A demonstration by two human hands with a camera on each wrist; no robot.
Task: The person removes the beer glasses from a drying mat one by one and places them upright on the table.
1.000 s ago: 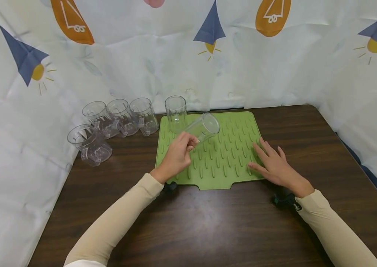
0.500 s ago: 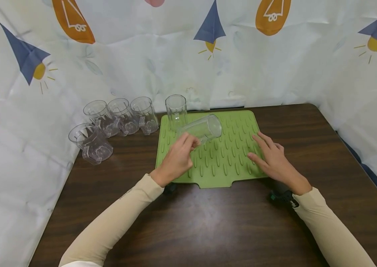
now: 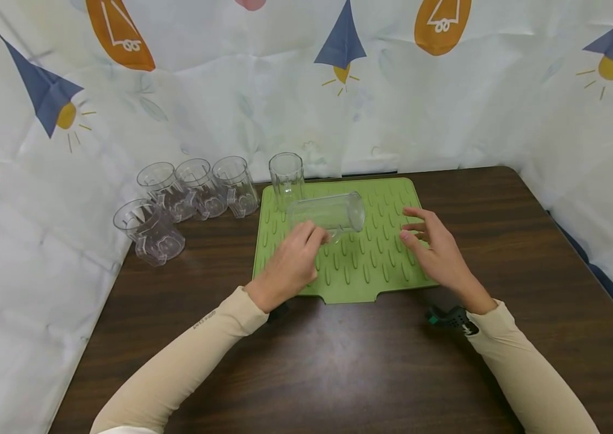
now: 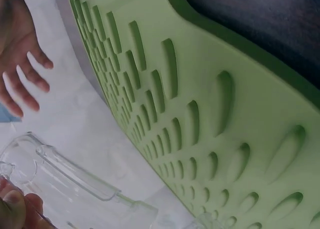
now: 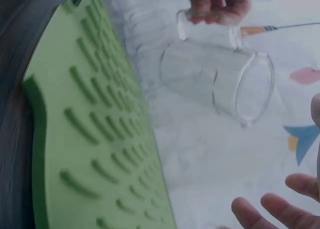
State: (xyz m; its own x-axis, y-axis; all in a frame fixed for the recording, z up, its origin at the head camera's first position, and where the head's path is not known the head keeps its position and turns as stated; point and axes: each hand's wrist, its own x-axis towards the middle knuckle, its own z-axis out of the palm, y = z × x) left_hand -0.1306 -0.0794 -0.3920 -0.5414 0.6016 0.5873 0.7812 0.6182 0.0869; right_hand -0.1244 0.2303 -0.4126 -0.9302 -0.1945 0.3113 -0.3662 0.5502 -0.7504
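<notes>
My left hand (image 3: 291, 262) pinches the handle of a clear glass mug (image 3: 323, 211). That mug lies nearly sideways in the air above the green ridged mat (image 3: 349, 290), its far end pointing right. In the right wrist view, the fingers (image 5: 231, 6) of the left hand grip the handle, and the mug (image 5: 200, 71) hangs apart from the mat. My right hand (image 3: 440, 253) hovers over the mat's right edge, fingers loosely bent and holding nothing. Another clear mug (image 3: 287, 175) stands upright on the mat's back left corner.
Several clear mugs (image 3: 150, 232) stand upright on the dark wood table (image 3: 339, 361), left of the mat. A white printed cloth (image 3: 284, 90) hangs close behind the table and along its left side. Dark wrist gear (image 3: 447, 316) sits under the right wrist.
The held mug has turned from a slant to almost level, its far end dropping and shifting slightly right. My right hand has moved left toward it, its fingers turning inward.
</notes>
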